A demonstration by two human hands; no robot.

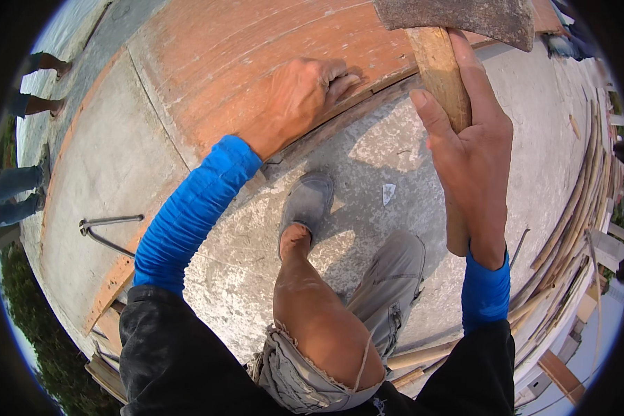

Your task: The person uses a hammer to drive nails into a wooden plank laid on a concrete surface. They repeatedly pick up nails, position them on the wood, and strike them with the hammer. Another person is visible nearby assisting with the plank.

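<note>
My right hand grips the wooden handle of a hatchet, whose dark, worn steel head is raised at the top of the view. My left hand is closed at the edge of an orange plywood board, its fingers curled near the seam; what they hold, if anything, is too small to make out. Below the board's edge, my foot in a grey slip-on shoe stands on pale, mottled concrete.
Long-handled metal pincers lie at left beside a wooden strip. Other people's legs show at the far left and part of another person at top right. Long wooden strips curve along the right. Trees show beyond the lower-left edge.
</note>
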